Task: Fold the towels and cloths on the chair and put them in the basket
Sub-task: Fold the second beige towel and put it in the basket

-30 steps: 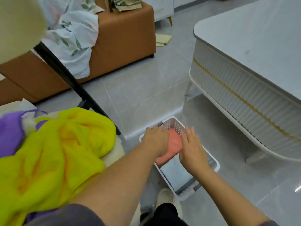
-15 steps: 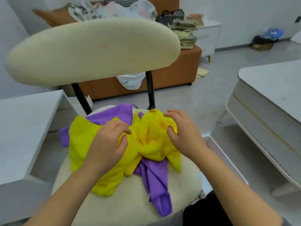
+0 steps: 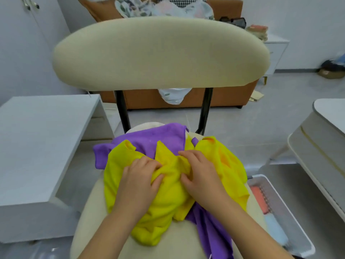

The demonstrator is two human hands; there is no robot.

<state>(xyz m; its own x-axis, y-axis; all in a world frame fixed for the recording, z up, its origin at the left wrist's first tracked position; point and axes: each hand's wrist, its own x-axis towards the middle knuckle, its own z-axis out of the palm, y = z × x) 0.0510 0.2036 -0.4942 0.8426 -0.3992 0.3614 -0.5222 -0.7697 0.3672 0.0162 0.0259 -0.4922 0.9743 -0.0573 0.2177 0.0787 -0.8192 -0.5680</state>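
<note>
Cream padded chair (image 3: 160,53): it bore the whole heap on its rounded seat. A hard tug could have slid cloth off the front edge.
White mesh plastic basket (image 3: 293,212): on the floor just right of the seat, holding a folded coral cloth (image 3: 258,199) and a pale blue one (image 3: 274,230).
Crumpled yellow microfibre cloth (image 3: 168,202): bunched on the seat over the purple one (tangled, I thought), so lifting it might have dragged its neighbour along.
Purple microfibre cloth (image 3: 158,135): half buried, one tail near the front edge and likeliest to slip.
Left hand (image 3: 138,184) and right hand (image 3: 201,176): close together, both clutching yellow folds mid-cloth rather than at the corners, so it might have opened lopsided.
</note>
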